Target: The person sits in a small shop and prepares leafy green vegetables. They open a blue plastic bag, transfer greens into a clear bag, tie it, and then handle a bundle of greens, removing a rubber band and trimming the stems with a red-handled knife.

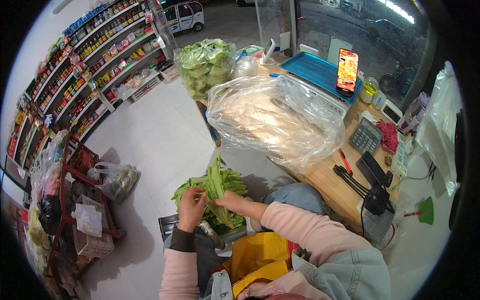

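My right hand (233, 203) is closed around a leafy green vegetable (215, 180) with long narrow leaves, held tilted in front of my knees. Just to its left, my left hand (192, 210) is raised with curled fingers and a gap between thumb and forefinger; nothing shows in it. Beneath both hands lies a heap of the same greens (236, 180), in or over a dark plastic crate (168, 226), whose near part is mostly hidden by my hands and legs. A yellow apron (251, 249) covers my lap.
A wooden table (330, 176) at right bears a large clear plastic bag (262, 120), a bag of lettuce (206, 67), a scale with a blue tray (311, 71), a lit phone (347, 71) and a calculator (365, 135). A red rack (64, 202) stands at left.
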`<state>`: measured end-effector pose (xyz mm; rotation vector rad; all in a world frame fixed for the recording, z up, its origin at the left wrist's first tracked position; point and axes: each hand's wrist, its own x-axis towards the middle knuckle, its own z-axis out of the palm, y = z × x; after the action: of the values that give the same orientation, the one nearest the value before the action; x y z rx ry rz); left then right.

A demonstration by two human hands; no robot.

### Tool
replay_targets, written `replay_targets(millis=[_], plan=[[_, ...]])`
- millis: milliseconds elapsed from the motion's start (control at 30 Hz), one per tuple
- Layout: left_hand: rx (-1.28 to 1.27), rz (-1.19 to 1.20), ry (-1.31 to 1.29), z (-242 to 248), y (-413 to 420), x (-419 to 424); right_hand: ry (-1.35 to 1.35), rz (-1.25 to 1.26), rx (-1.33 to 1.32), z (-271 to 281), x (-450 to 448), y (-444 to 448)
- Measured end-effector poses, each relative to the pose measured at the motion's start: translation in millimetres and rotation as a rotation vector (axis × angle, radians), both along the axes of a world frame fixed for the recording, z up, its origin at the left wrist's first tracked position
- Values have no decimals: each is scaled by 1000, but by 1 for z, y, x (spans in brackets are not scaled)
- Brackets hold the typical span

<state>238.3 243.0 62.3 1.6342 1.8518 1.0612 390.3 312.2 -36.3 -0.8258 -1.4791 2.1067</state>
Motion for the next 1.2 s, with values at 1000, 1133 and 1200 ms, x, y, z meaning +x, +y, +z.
replay_targets(millis=[1000, 1133, 1200], plan=[[-5, 6, 36, 0, -1, -1, -55, -11, 39, 27, 7, -5], [-86, 78, 165, -3, 1, -7, -111, -50, 29, 33, 8, -3], [-13, 150, 217, -8, 2, -17, -101, -85, 18, 35, 10, -2]])
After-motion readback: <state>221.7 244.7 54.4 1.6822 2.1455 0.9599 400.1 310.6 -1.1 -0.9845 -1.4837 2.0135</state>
